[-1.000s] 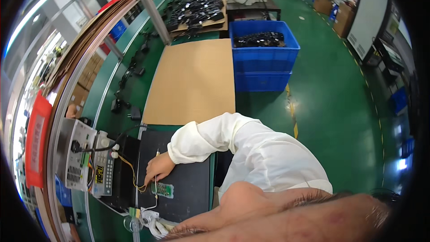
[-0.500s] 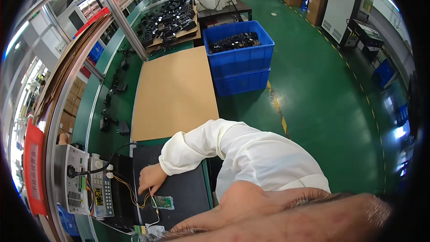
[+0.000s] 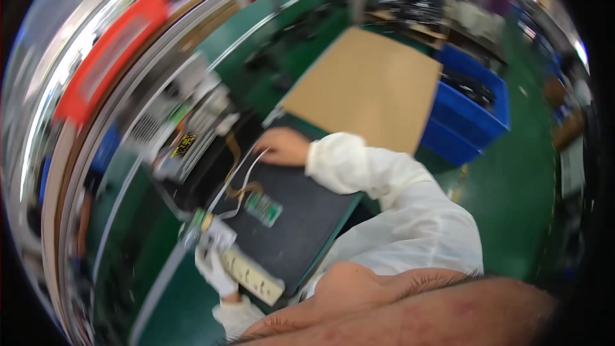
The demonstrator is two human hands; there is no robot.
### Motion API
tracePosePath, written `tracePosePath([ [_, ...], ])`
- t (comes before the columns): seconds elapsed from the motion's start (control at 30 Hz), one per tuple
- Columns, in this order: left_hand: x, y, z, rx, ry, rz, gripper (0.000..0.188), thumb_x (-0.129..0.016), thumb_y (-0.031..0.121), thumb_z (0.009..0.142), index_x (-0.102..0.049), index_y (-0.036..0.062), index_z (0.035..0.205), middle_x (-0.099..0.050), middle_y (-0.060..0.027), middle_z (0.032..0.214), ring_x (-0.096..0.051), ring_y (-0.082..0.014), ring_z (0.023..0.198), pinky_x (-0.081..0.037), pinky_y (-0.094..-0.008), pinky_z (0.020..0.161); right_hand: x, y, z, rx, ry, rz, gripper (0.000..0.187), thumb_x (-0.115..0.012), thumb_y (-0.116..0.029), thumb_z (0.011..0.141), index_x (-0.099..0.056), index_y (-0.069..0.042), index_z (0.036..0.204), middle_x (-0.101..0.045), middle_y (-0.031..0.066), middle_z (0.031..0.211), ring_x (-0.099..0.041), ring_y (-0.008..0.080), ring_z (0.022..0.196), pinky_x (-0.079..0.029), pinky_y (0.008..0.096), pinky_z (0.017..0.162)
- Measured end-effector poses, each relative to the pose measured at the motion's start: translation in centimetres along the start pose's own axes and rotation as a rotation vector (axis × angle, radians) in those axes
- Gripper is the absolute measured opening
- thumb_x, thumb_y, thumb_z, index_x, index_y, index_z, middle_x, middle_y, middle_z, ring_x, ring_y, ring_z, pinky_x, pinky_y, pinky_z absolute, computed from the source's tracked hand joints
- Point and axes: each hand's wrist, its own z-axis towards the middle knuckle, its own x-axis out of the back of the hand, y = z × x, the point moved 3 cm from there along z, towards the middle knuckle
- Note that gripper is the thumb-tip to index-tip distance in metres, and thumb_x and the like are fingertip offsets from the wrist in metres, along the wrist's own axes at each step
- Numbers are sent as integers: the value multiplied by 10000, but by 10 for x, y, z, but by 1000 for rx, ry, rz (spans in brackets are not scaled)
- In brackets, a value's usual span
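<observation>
My right hand (image 3: 287, 146), bare below a white sleeve, is at the far left corner of the black mat (image 3: 301, 198). Its fingers are pinched on a thin white wire (image 3: 251, 170), which curves back toward my left side. A small green circuit board (image 3: 263, 209) lies on the mat, with brownish wires (image 3: 250, 189) beside it. My left hand (image 3: 216, 271), in a white glove, is low at the left, against a white block (image 3: 220, 236) by the cream power strip (image 3: 253, 277). Motion blur hides how its fingers close.
A bench instrument with a yellow-lit display (image 3: 184, 145) stands left of the mat. Beyond the mat lies a cardboard sheet (image 3: 365, 90). Stacked blue crates (image 3: 464, 106) with dark parts stand on the floor at right. A red bin (image 3: 112, 51) hangs on the frame at upper left.
The view has swung left and tilted, with blur. My left gloved hand and the power strip have come into view. My right hand has moved away from the circuit board, drawing the white wire.
</observation>
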Motion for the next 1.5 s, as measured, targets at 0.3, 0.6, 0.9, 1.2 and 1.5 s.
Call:
tracePosePath([
  [0.3, 21, -24, 17, 18, 58, -200, 390, -544, 129, 1025, -502, 0, 1390, -583, -117, 1318, -575, -210, 1163, -442, -336, 1027, 17, -38, 17, 187, 141, -287, 178, -768, -147, 821, -746, -88, 988, -609, 103, 1030, -590, 307, 950, -483, 395, 824],
  [0.6, 16, -21, 19, -127, -15, -50, 349, -528, 123, 1034, -550, 28, 1369, -586, -92, 1329, -563, -203, 1197, -421, -338, 1060, -12, -28, 10, -74, -79, 261, 162, -718, -155, 924, -728, -44, 1041, -606, 74, 994, -610, 204, 854, -497, 318, 738],
  [0.9, 20, -28, 19, -97, -30, -149, 338, -516, 78, 1031, -549, 26, 1364, -594, -88, 1307, -572, -193, 1186, -439, -327, 1042, -13, -14, 13, -184, -102, 298, 161, -657, -88, 965, -707, -12, 1098, -647, 78, 1012, -650, 151, 849, -520, 263, 760],
  [1.2, 21, -31, 20, -90, -54, -149, 368, -508, 70, 1032, -527, 33, 1398, -590, -87, 1344, -565, -193, 1221, -433, -327, 1056, -24, 7, 11, -407, -170, 525, 187, -617, -55, 984, -674, -4, 1155, -660, 65, 1047, -684, 153, 930, -556, 269, 839],
  [1.5, 21, -30, 18, -65, -55, -149, 385, -517, 71, 1026, -517, 28, 1408, -583, -98, 1358, -559, -208, 1239, -423, -337, 1072, -21, 11, 13, -199, 10, 350, 151, -615, -59, 986, -671, 6, 1110, -691, 69, 1061, -684, 139, 919, -562, 265, 825],
])
